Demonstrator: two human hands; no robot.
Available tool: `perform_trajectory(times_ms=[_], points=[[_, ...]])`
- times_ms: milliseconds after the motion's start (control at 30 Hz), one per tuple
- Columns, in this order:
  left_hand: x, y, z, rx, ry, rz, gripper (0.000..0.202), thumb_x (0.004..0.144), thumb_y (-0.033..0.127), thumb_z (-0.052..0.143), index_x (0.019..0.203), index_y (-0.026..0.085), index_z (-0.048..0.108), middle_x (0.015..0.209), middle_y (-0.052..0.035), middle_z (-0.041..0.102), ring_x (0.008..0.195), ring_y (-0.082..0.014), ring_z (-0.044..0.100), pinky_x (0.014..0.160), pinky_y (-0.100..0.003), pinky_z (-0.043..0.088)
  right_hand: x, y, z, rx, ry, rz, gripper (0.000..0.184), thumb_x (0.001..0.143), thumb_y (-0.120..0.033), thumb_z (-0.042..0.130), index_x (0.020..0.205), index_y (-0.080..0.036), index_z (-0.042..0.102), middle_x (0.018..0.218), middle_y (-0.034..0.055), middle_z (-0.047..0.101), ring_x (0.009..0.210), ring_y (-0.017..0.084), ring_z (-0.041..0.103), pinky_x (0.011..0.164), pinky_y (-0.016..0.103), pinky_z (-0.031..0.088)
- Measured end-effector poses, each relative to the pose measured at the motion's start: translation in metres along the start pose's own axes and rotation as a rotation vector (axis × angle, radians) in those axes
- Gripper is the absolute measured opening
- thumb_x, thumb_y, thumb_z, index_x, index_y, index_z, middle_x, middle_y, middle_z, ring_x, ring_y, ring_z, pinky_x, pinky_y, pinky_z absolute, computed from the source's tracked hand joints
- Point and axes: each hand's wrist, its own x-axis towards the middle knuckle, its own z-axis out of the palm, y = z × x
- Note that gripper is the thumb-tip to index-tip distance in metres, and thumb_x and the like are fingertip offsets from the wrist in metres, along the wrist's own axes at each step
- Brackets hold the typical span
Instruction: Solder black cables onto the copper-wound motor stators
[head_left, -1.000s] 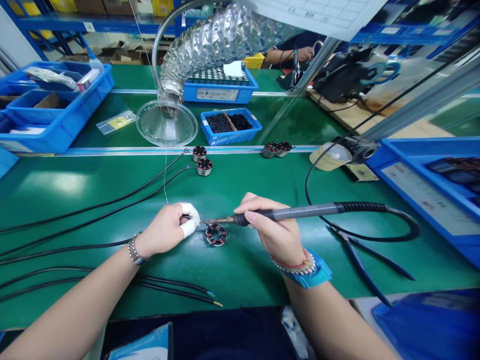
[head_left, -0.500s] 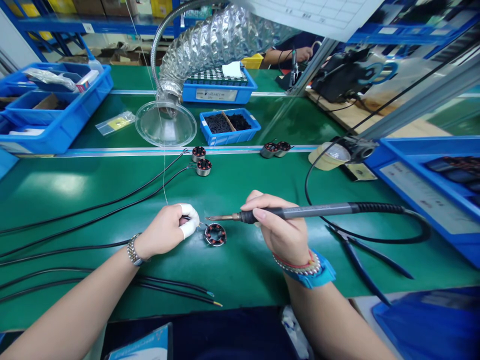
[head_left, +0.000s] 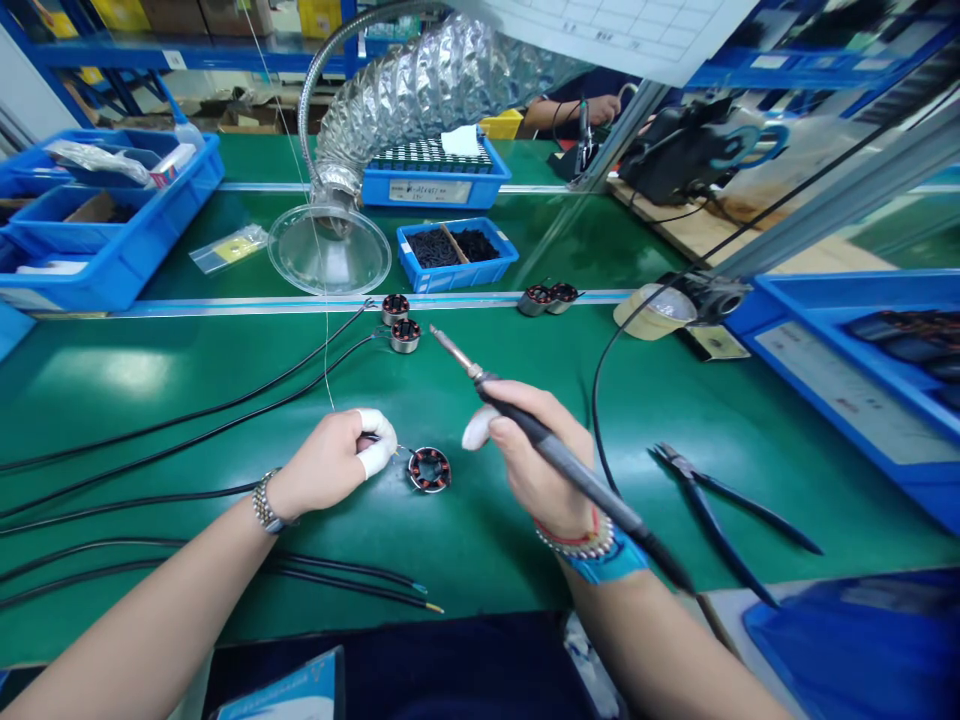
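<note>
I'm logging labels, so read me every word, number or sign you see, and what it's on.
Nothing reads clearly.
Hanging sheet: printing, too blurred.
Back bin label: too small.
Right bin label: too blurred.
Left bin label: unreadable.
Shelf tags: too small.
Bottom card: lettering, too blurred.

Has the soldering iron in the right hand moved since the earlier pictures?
Yes: judged against the ring-shaped coil, the soldering iron has swung, its tip now farther forward across the bench.

White finger cots (head_left: 478,428), metal watch (head_left: 265,503), blue wristband (head_left: 619,561)
</note>
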Motion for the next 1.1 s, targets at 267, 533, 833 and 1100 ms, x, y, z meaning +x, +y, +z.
perform_trajectory(times_ms=[267, 533, 833, 1100], points=[[-0.003, -0.001, -0.002, -0.033, -0.031, -0.019, 0.021, 0.080, 0.032, 0.045, 0.074, 0.015, 0.056, 0.074, 0.0003, 0.059, 0.069, -0.0133, 0.052, 0.065, -0.023, 0.040, -0.006, 0.002, 0.034, -0.130, -0.278, -0.035, 0.033, 0.076, -0.008, 0.057, 0.105, -0.021, 0.048, 0.088, 0.0015, 0.061, 0.076, 0.012, 0.060, 0.072, 0.022, 0.048], [-0.005, -0.007, -0.007, -0.097, -0.088, -0.027, 0.023, 0.078, 0.036, 0.050, 0.084, 0.016, 0.060, 0.081, -0.0020, 0.063, 0.073, -0.0157, 0.056, 0.068, -0.026, 0.042, -0.005, -0.004, 0.033, -0.225, -0.284, -0.211, 0.027, 0.079, -0.008, 0.047, 0.103, -0.021, 0.048, 0.080, 0.0027, 0.056, 0.072, 0.014, 0.052, 0.065, 0.026, 0.045], [-0.005, -0.005, -0.007, -0.164, -0.112, -0.090, 0.025, 0.075, 0.038, 0.053, 0.081, 0.015, 0.060, 0.076, -0.0019, 0.062, 0.070, -0.0156, 0.055, 0.065, -0.026, 0.041, -0.009, 0.001, 0.032, -0.256, -0.345, -0.259, 0.023, 0.082, -0.008, 0.043, 0.101, -0.020, 0.047, 0.076, 0.0032, 0.054, 0.068, 0.015, 0.046, 0.061, 0.027, 0.043], [-0.005, -0.007, -0.005, -0.174, -0.079, -0.098, 0.030, 0.076, 0.042, 0.050, 0.074, 0.014, 0.060, 0.072, -0.0008, 0.060, 0.069, -0.0153, 0.051, 0.066, -0.026, 0.040, -0.011, 0.003, 0.035, -0.262, -0.306, -0.257, 0.025, 0.082, -0.009, 0.044, 0.105, -0.019, 0.046, 0.078, 0.0034, 0.055, 0.069, 0.015, 0.050, 0.063, 0.028, 0.045]])
